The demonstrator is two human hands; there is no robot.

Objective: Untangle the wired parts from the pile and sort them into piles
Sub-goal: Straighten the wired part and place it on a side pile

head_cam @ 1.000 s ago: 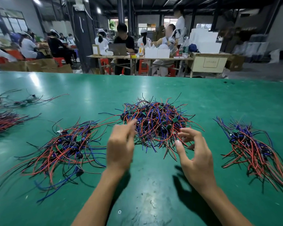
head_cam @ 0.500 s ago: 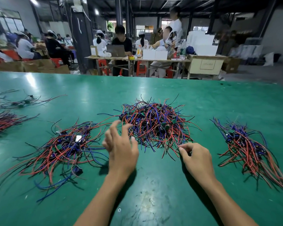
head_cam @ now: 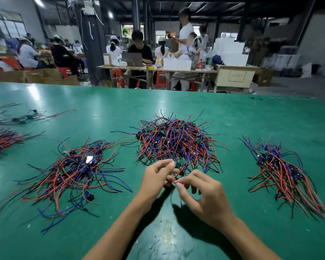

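A tangled central pile point(head_cam: 176, 141) of red, blue and black wired parts with small green boards lies on the green table point(head_cam: 176, 106). At its near edge, my left hand point(head_cam: 156, 179) and my right hand point(head_cam: 204, 196) meet, both pinching one wired part point(head_cam: 179, 166) with a small green board and a red wire. A sorted pile point(head_cam: 73, 166) spreads out to the left. Another sorted pile point(head_cam: 283, 171) lies to the right, its wires trailing toward me.
Two smaller wire bundles, one point(head_cam: 4, 137) and another point(head_cam: 24, 117), lie at the far left of the table. Beyond the far table edge, people sit and stand at workbenches point(head_cam: 158, 68) with boxes and a laptop.
Both hands have come together at the near edge of the central pile and taken hold of one wired part. Before, they were apart and held nothing.
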